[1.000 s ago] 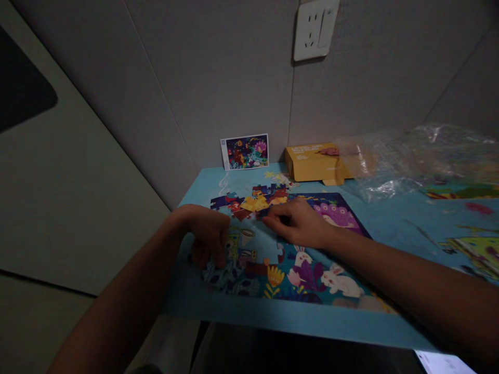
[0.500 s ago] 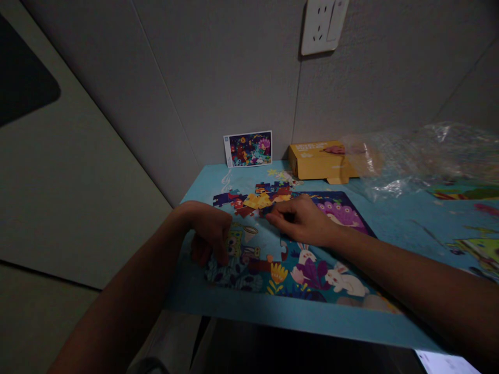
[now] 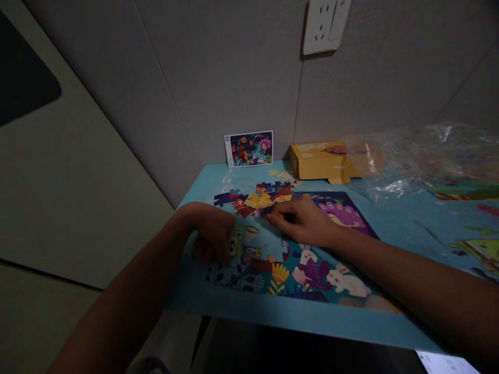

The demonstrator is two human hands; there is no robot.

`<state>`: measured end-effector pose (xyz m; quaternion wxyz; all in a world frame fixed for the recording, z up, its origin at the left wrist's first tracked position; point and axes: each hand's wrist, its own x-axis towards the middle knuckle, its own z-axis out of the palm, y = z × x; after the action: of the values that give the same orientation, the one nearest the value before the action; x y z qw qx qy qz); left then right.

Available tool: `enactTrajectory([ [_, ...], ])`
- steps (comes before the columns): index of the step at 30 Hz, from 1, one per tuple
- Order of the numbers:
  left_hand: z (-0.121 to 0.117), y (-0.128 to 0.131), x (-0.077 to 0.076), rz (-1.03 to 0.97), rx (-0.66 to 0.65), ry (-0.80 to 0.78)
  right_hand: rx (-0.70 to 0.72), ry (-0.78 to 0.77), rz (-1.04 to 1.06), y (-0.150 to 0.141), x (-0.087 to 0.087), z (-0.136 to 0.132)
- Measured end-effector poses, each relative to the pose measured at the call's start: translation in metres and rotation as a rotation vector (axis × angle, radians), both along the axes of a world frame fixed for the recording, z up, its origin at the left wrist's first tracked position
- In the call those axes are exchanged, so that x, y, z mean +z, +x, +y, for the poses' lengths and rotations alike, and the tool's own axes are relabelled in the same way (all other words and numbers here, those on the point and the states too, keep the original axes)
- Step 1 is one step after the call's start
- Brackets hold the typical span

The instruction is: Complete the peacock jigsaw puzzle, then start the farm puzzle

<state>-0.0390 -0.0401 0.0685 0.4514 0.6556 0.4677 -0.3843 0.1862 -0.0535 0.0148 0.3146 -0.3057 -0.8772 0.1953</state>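
Note:
A partly joined jigsaw puzzle [image 3: 312, 270] with rabbits, flowers and a purple peacock lies on a blue cartoon-printed table [image 3: 249, 311]. Over its lower left corner hangs my left hand [image 3: 213, 234], wrist bent and fingers curled downward; whatever the fingertips hold, if anything, is hidden. My right hand [image 3: 302, 221] rests by the puzzle's inner edge, thumb and fingers pinched at a dark blue puzzle piece [image 3: 267, 210]. Loose puzzle pieces [image 3: 258, 201], yellow, red and dark blue, lie in a heap just beyond its fingertips.
A small picture card [image 3: 250, 149] of the full scene leans against the wall. To its right lies a yellow box [image 3: 322, 161], partly covered by a clear plastic bag [image 3: 421, 156]. A wall socket [image 3: 325, 26] is above. A lit screen [image 3: 444, 362] shows below the table's front edge.
My left hand has shifted very slightly to the right, its fingers still curled. My right hand and the loose pieces stay practically where they were.

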Motion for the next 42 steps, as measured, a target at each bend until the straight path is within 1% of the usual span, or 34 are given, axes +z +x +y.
enactTrajectory([
  [6,0.0,0.004,-0.007,-0.147,-0.096,-0.087,-0.012,-0.008,-0.009,0.0,0.001,0.0],
  [8,0.002,0.003,-0.009,-0.158,-0.084,-0.118,-0.01,-0.012,-0.008,0.0,0.001,0.0],
  [12,0.004,0.002,-0.009,-0.101,-0.037,-0.113,0.001,-0.007,-0.007,-0.001,0.001,-0.001],
  [17,0.005,0.0,-0.011,-0.175,-0.098,-0.139,-0.001,-0.021,-0.004,-0.002,0.002,-0.001],
  [19,0.005,0.001,-0.011,-0.164,-0.104,-0.133,0.003,-0.023,-0.003,-0.002,0.001,-0.001],
  [23,0.006,0.003,-0.011,-0.092,-0.049,-0.1,0.008,-0.008,-0.001,-0.003,0.0,-0.001],
  [27,0.006,0.003,-0.012,-0.104,-0.046,-0.099,0.001,0.005,-0.001,-0.003,0.0,-0.001],
  [31,0.003,0.005,-0.012,-0.073,0.0,-0.096,-0.006,-0.01,-0.006,-0.003,0.001,-0.001],
  [39,-0.003,0.011,-0.004,-0.092,-0.068,-0.04,-0.019,-0.025,-0.025,-0.004,0.001,-0.002],
  [42,-0.004,0.013,-0.003,-0.098,-0.061,-0.031,-0.019,-0.016,-0.023,-0.004,0.002,-0.003],
])
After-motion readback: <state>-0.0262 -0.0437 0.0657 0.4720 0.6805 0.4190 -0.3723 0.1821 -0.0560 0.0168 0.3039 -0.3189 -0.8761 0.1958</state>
